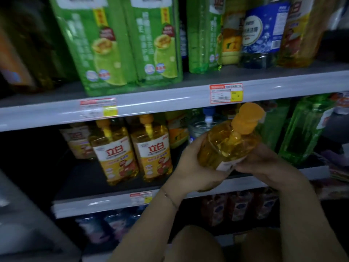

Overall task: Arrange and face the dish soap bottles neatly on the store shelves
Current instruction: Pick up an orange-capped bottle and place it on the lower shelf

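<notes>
Head view: middle shelf (188, 103) part-filled, two yellow soap bottles (132, 148) faced forward. Third bottle (226, 146) off shelf, tilted, orange cap (249, 118) up-right. Left hand (196, 167) and right hand (264, 163) wrapped round body. Judged full, heavy, slick; best held low, near base.

The grey upper shelf (170, 97) carries green bottles (120, 44) at 11 o'clock and a blue-labelled bottle (264, 35) at 1 o'clock, while the middle shelf (90, 178) bears two upright yellow dish soap bottles (132, 148) side by side at 9 o'clock and green bottles at 3 o'clock.
</notes>
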Action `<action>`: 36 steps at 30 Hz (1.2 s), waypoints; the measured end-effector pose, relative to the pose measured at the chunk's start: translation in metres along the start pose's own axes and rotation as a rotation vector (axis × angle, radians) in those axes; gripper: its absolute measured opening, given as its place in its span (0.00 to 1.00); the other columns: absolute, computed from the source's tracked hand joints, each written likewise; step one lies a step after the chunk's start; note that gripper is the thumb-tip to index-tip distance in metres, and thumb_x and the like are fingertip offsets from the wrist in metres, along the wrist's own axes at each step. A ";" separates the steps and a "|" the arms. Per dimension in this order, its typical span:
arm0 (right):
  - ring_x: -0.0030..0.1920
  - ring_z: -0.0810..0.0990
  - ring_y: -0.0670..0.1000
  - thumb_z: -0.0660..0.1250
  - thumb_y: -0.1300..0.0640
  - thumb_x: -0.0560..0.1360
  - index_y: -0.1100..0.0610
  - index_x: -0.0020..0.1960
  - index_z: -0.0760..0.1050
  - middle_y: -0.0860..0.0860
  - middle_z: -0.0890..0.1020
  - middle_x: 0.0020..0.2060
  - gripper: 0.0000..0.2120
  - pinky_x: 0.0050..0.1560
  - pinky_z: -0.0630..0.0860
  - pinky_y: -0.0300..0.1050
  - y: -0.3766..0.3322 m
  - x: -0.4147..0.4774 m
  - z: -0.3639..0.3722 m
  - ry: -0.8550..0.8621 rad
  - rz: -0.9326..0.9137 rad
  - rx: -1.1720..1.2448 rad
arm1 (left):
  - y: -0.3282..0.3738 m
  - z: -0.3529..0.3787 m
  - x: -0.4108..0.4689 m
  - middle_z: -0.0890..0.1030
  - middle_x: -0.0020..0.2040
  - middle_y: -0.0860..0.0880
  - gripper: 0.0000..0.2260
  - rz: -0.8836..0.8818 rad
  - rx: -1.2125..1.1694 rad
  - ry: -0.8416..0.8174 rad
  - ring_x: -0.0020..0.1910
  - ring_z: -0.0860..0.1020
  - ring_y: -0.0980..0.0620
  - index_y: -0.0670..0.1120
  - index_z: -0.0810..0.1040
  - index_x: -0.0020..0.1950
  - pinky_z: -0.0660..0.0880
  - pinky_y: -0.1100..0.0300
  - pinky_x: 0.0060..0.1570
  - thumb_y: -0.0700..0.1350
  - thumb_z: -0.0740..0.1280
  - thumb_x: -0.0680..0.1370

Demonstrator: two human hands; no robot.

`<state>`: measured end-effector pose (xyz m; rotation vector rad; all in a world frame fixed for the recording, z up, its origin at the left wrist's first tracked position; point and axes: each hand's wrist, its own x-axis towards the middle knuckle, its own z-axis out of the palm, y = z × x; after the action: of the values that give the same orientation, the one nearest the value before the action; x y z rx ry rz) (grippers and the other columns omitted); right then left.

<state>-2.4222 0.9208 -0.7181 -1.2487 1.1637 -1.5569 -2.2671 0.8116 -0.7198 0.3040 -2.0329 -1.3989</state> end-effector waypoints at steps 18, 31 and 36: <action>0.65 0.70 0.46 0.80 0.60 0.62 0.35 0.65 0.62 0.41 0.70 0.63 0.42 0.63 0.74 0.57 0.055 0.105 0.256 -0.136 -0.112 -0.339 | -0.022 -0.226 -0.163 0.81 0.57 0.48 0.35 -0.037 0.313 0.587 0.56 0.80 0.55 0.41 0.71 0.67 0.77 0.65 0.50 0.33 0.78 0.62; 0.67 0.70 0.53 0.76 0.57 0.69 0.54 0.76 0.56 0.53 0.71 0.68 0.42 0.61 0.64 0.39 0.104 0.160 0.324 0.044 -0.206 -0.654 | -0.069 -0.285 -0.145 0.78 0.56 0.54 0.38 -0.208 0.410 0.728 0.54 0.78 0.57 0.46 0.63 0.71 0.77 0.68 0.47 0.36 0.78 0.66; 0.67 0.70 0.54 0.72 0.58 0.72 0.55 0.77 0.48 0.56 0.68 0.69 0.43 0.63 0.67 0.43 0.105 0.169 0.323 0.065 -0.172 -0.853 | -0.083 -0.280 -0.126 0.73 0.55 0.59 0.45 -0.222 0.342 0.783 0.53 0.74 0.63 0.45 0.56 0.71 0.73 0.69 0.50 0.36 0.80 0.63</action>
<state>-2.1316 0.6790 -0.7512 -1.8791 1.9081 -1.2372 -2.0099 0.6334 -0.7789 1.0675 -1.5757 -0.8291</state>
